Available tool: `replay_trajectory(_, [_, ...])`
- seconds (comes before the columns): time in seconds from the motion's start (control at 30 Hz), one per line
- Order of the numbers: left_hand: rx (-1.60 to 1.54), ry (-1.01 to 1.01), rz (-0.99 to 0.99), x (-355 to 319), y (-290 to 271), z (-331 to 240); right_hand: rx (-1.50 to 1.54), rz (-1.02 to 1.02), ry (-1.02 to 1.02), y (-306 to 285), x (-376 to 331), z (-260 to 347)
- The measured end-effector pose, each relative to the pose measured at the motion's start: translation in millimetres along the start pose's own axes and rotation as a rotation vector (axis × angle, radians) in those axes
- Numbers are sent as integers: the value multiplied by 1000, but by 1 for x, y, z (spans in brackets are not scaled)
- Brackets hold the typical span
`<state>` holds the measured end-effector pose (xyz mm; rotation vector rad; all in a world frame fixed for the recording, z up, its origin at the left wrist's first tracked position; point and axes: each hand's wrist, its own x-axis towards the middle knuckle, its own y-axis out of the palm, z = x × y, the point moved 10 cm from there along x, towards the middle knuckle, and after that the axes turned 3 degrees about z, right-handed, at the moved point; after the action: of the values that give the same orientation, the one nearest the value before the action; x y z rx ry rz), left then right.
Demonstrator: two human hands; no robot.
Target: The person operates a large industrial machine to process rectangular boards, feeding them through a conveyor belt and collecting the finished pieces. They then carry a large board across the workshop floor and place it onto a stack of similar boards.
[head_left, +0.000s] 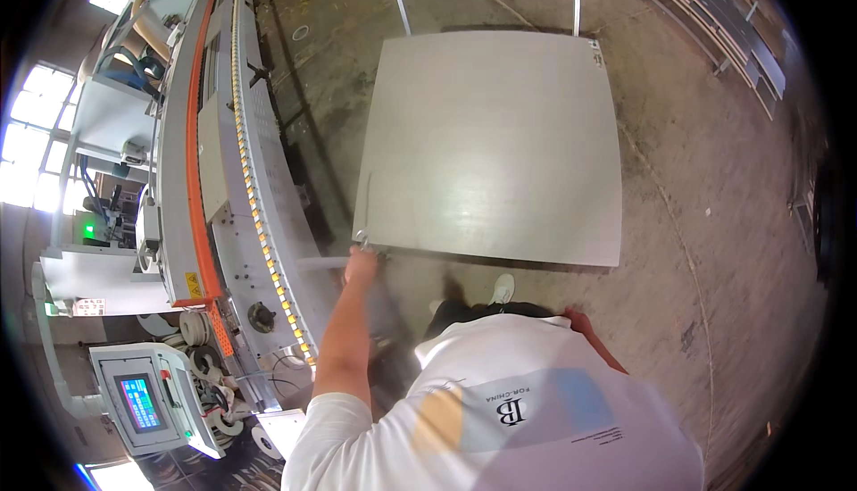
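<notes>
- White T-shirt point(500, 420) nearest; left arm reaches out from it.
- Left hand point(361, 263) at near-left corner of grey panel point(495, 143); fingers blurred, cannot tell if clamped. Right hand out of sight.
- Panel lies flat above concrete floor point(714, 250), right of long machine point(232, 178).
- Risk: one-corner hold; panel could slip or swing into machine.
- Count: one panel, one machine, one control screen point(141, 402).

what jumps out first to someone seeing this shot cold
A large pale grey panel fills the middle, lying flat above the concrete floor. The left hand reaches to its near left corner. Along the left runs a long grey machine with an orange stripe, and a lit control screen sits at lower left.
</notes>
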<state>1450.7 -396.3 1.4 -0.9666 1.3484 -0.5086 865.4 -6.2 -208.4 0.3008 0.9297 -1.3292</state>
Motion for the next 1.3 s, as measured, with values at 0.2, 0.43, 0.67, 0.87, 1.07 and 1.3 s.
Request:
replay_trajectory(0.2, [-71,154,20,-31,7,-115,-388,16,-357,0,19,69])
replay_trajectory(0.43, [78,429,313,-108,88,-164,561,-14,-26,-8,33,78])
replay_trajectory(0.67, [67,295,348,-150,106,-12,727,-13,47,-12,11,147])
replay_trajectory(0.87, [-61,326,261,-235,78,125,526,-11,91,35,19,264])
replay_trajectory(1.07, [-20,316,252,-337,22,203,350,133,-31,141,62,365])
replay_trajectory(1.3, [1,-191,-314,-388,-25,475,-204,355,-298,277,40,440])
